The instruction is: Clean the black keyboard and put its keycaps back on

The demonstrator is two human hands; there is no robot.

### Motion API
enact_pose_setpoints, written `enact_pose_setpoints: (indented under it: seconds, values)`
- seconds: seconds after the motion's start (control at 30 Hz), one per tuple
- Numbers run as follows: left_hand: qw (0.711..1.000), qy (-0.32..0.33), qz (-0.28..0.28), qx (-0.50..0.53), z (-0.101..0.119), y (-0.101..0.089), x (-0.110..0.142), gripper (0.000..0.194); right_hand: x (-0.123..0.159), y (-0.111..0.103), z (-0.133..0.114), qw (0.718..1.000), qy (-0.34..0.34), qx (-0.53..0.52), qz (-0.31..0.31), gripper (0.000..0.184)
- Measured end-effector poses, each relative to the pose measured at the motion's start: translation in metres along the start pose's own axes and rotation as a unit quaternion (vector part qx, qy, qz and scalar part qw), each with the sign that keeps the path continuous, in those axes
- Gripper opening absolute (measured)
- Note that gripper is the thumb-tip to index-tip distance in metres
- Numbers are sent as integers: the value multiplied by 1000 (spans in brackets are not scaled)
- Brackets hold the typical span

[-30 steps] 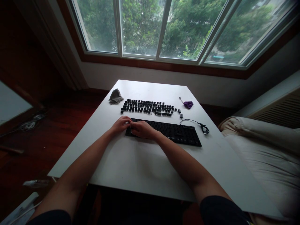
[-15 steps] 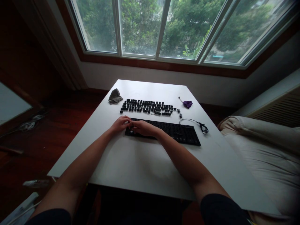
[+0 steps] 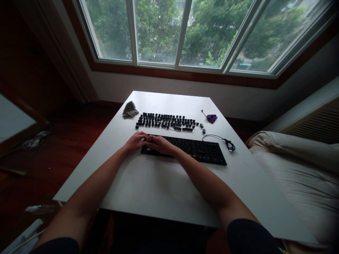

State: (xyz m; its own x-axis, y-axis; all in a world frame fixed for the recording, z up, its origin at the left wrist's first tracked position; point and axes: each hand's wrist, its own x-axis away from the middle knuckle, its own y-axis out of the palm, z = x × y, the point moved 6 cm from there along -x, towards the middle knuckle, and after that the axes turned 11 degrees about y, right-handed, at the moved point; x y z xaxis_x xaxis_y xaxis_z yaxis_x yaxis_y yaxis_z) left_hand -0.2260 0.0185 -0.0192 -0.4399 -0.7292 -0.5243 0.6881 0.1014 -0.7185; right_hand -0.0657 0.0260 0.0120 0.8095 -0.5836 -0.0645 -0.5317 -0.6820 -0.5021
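We see the keyboard (image 3: 201,150) running lengthwise rightward from the fingers; right hand (image 3: 160,145) over its left end, left hand (image 3: 135,141) alongside; fingers bent, grip we can't tell.

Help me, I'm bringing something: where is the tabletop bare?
Between the forearms, from keyboard to near table edge; also behind the loose keycaps, between grey cloth and purple cloth. Crowded: the middle, with keycaps, keyboard, left hand, right hand.

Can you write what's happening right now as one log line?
left hand: at left end of keyboard | right hand: over keyboard | grip: details unclear | loose keys: rows behind keyboard
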Motion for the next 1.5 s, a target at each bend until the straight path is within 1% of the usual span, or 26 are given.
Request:
enact_pose_setpoints:
  seconds: [0.07, 0.17, 0.33, 0.47, 0.63, 0.73, 0.9, 1.2, 1.37, 1.5]
  values:
    - [1000, 7, -5, -7, 2, 0, -1, 14, -1, 2, 5, 999, -10, -49, 8, 30]
    - [1000, 8, -12, -16, 4, -2, -2, 14, -4, 4, 13, 992, -11, -122, 37, 37]
    - [999, 8, -18, -25, 5, -1, -3, 13, -6, -3, 18, 970, 0, -209, 121, 37]
    - [999, 3, -18, -29, 5, 0, -2, 12, -7, -8, 22, 967, 7, -207, 146, 35]
    - [998, 13, -9, -54, 9, -2, -2, 13, -9, -18, 39, 946, 41, -238, 214, 37]
    - [998, 18, 4, -63, 14, -4, -3, 14, -9, -21, 44, 940, 53, -237, 237, 37]
    - [998, 17, 12, -57, 21, -3, -6, 21, -8, -20, 44, 947, 58, -204, 240, 35]
    - [999, 16, 2, -38, 21, 2, -8, 24, -9, -19, 44, 956, 65, -165, 234, 35]
    - [999, 17, -10, -49, 19, 4, -7, 19, -9, -18, 45, 958, 64, -155, 231, 32]
    - [999, 23, -11, -41, 18, 6, -7, 18, -9, -16, 43, 965, 50, -143, 214, 29]
